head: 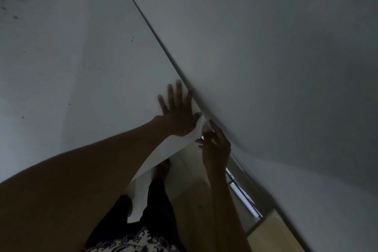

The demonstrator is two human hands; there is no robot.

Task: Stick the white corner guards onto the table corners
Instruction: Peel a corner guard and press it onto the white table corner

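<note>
Fingers (177, 96) of the left hand (178, 114) lie spread and straight, pressing flat on the white table (81, 67) by its corner. The right hand (214, 145) has its fingers curled at one white corner guard (201, 124) sitting on that corner, seemingly pinching it, though the light is dim. Two hands, one guard visible. The wall (266, 47) runs just beside the table edge; wooden floor (196, 196) shows below.
</note>
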